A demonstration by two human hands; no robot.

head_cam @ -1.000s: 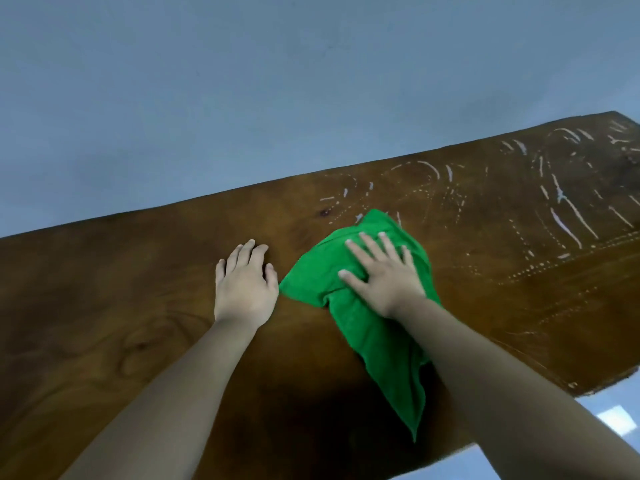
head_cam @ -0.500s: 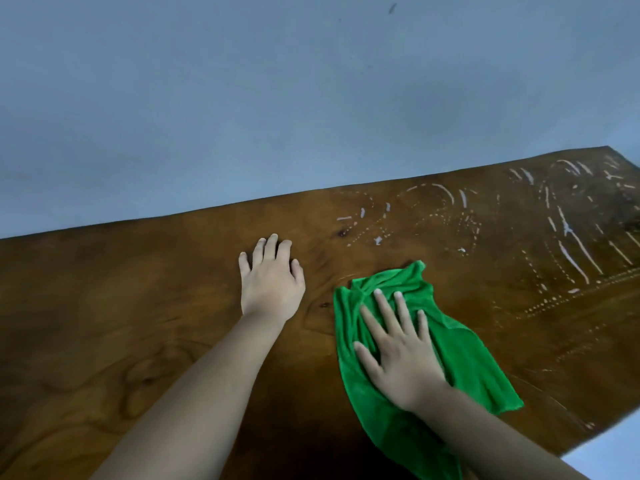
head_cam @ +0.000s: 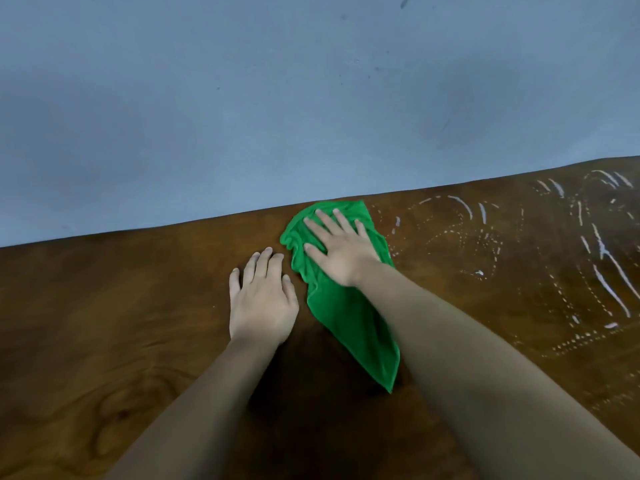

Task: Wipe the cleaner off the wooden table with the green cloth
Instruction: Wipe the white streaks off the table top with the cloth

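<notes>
A green cloth (head_cam: 349,317) lies bunched and stretched out on the dark wooden table (head_cam: 104,306), its far end at the table's far edge. My right hand (head_cam: 337,249) presses flat on the cloth's far part with fingers spread and straight. My left hand (head_cam: 263,299) rests flat on the bare wood just left of the cloth, fingers straight. White streaks and dotted lines of cleaner (head_cam: 602,271) cover the table to the right of the cloth.
A plain blue-grey wall or floor surface (head_cam: 311,98) fills the view beyond the table's far edge. The wood left of my hands shows only grain and knots.
My right hand has pushed the cloth away from me, from mid-table up to the far edge. The white marks near that edge left of the remaining streaks are gone. My left hand stays planted.
</notes>
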